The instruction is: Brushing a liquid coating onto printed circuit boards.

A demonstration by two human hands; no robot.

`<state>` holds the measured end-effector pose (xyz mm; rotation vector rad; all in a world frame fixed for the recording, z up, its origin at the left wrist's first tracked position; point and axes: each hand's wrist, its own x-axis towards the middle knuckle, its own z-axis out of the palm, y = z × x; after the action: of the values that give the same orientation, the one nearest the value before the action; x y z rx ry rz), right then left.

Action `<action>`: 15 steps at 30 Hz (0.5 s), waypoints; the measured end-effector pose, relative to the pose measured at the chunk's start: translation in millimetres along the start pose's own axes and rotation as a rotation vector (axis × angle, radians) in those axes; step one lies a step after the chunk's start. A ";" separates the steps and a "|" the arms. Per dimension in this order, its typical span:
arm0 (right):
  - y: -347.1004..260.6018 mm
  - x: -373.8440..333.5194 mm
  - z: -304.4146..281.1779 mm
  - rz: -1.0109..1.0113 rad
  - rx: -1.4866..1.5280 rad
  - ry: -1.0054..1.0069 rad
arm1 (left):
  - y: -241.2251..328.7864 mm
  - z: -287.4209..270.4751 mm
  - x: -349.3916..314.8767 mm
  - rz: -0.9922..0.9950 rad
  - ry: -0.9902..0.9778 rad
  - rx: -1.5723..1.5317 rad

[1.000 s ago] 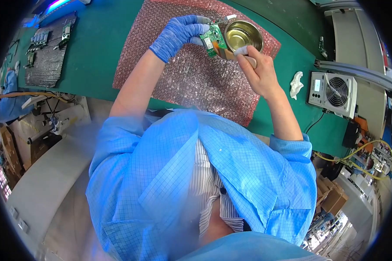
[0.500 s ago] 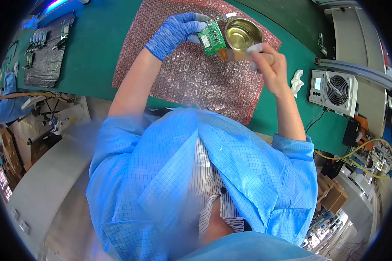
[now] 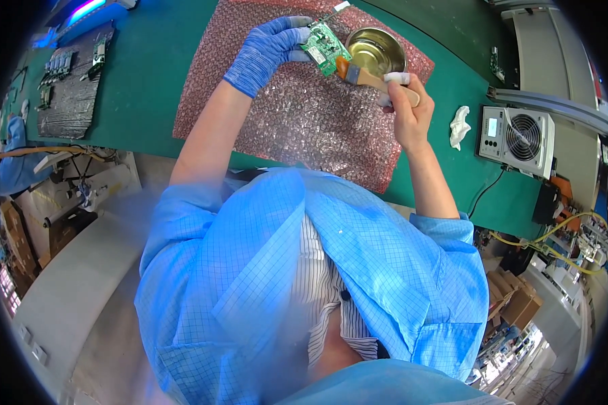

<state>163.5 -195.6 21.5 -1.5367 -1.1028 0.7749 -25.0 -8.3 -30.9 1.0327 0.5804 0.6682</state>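
My left hand (image 3: 271, 52), in a blue knit glove with pale fingertips, grips a green circuit board (image 3: 326, 48) by its left edge. The board is held tilted over the bubble wrap. My right hand (image 3: 412, 108), with white covers on some fingers, is closed around the wooden handle of a flat brush (image 3: 366, 76). The brush's orange-brown bristles are at the board's lower right edge; whether they touch it I cannot tell. Just right of the board stands a round metal bowl (image 3: 403, 59) with yellowish liquid inside.
Pinkish bubble wrap (image 3: 304, 128) covers the middle of the green table (image 3: 148, 81). At the right are a crumpled white tissue (image 3: 459, 127) and a white fan unit (image 3: 518, 142). Several boards (image 3: 59, 62) lie on a dark sheet (image 3: 67, 115) at the left.
The circuit board has tilted and shifted slightly left and up. My right hand has moved a little down and left, and the brush, blurred before, now shows sharply with its bristles higher.
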 end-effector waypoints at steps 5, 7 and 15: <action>-2.5 5.3 16.6 -0.065 0.019 0.202 | 4.1 11.3 -1.9 0.040 0.060 -0.092; -2.1 2.2 14.6 -0.057 -0.071 0.155 | 2.1 7.9 0.5 0.037 0.065 -0.073; -4.1 16.1 31.9 -0.149 -0.018 0.315 | -0.5 7.6 -0.6 0.099 0.084 -0.109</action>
<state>139.8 -168.6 18.7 -1.5115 -0.9766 0.4054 -19.9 -13.3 -28.2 0.9394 0.5624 0.8255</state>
